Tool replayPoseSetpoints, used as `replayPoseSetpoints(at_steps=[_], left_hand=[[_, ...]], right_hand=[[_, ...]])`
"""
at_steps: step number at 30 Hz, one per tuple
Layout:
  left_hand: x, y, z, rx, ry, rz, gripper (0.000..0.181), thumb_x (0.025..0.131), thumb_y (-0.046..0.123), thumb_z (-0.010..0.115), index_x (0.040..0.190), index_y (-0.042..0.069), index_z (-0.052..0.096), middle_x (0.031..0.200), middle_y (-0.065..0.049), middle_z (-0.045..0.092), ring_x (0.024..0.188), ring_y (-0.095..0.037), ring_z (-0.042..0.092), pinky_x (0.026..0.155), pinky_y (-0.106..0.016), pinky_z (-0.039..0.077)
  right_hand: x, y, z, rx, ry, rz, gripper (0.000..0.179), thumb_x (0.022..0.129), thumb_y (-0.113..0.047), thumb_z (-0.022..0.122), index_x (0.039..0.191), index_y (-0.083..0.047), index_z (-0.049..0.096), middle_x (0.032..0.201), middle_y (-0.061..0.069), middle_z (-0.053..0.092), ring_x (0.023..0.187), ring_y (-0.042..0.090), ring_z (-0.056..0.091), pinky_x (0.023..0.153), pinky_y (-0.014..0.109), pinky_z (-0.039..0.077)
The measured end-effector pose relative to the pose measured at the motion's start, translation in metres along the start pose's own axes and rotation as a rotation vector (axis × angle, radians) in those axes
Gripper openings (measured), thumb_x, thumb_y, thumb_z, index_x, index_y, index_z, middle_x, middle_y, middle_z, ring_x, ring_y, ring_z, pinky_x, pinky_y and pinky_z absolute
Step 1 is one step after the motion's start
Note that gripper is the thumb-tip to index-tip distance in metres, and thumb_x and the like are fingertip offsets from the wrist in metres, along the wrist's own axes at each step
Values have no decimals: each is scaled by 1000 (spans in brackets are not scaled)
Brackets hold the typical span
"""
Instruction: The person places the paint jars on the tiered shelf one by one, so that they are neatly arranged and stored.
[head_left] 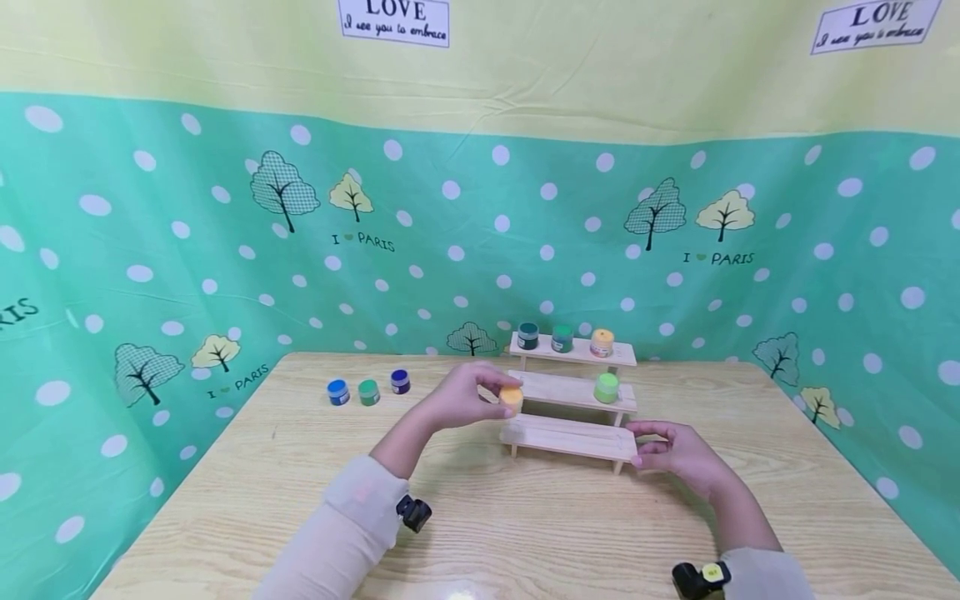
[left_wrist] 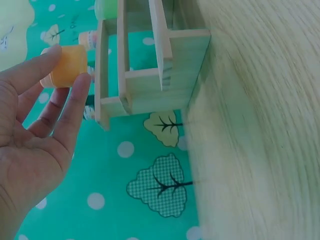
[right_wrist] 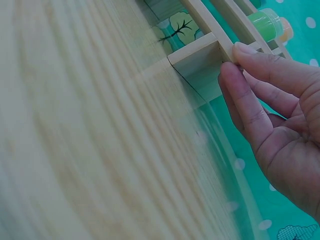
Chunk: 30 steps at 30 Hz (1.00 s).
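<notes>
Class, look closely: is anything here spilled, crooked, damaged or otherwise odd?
Nothing stands out. The four jars on the wooden stand and the three jars on the table sit upright, with no spill or damage visible. The orange jar is off the stand, but the left hand holds it, so that looks ordinary.

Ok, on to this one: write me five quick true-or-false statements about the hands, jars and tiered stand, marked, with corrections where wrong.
1. The left hand holds an orange jar. True.
2. The right hand holds a jar too. False: it grips the right end of the lowest tier.
3. The light green jar stands on the middle tier. True.
4. The top tier bears only one jar. False: three jars stand on it.
5. The blue-lidded jar stands on the table, left of the stand. True.
</notes>
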<state>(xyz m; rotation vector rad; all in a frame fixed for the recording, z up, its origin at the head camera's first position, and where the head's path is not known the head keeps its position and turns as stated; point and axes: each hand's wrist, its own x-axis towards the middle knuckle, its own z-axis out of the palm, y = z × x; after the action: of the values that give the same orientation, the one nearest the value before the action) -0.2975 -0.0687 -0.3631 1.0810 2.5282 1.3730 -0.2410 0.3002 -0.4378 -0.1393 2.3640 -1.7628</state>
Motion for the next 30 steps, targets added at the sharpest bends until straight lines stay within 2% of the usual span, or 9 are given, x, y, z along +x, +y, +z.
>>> replayPoseSetpoints(at_steps=[6, 16, 24, 30], left_hand=[[9, 8, 5, 23, 7, 2, 39, 81, 10, 80, 119, 6, 70, 104, 0, 64, 92, -14, 61, 73, -23, 57], [25, 14, 19, 56, 81, -24, 38, 79, 15, 82, 115, 8, 72, 95, 3, 64, 85, -9, 61, 63, -24, 55], [37, 21, 31, 84, 124, -28, 36, 77, 13, 83, 111, 8, 74, 91, 4, 67, 82, -8, 63, 63, -22, 53], [46, 22, 40, 99, 132, -34, 35, 77, 10, 83, 111, 8, 74, 94, 4, 70, 81, -6, 64, 66, -19, 52]], right_hand=[[-1, 1, -2, -3, 4, 6, 70, 77, -9, 83, 135, 9, 48, 122, 18, 59, 96, 21, 62, 80, 33, 57], [-1, 1, -3, 7, -19, -10, 71, 78, -9, 82, 136, 11, 47, 120, 18, 60, 95, 21, 63, 80, 32, 57], [-2, -1, -1, 10, -33, -19, 70, 80, -7, 80, 137, 11, 45, 116, 16, 62, 93, 18, 63, 79, 30, 57], [-2, -2, -1, 1, -32, -17, 69, 79, -6, 80, 137, 11, 45, 115, 17, 63, 93, 19, 63, 79, 30, 57]])
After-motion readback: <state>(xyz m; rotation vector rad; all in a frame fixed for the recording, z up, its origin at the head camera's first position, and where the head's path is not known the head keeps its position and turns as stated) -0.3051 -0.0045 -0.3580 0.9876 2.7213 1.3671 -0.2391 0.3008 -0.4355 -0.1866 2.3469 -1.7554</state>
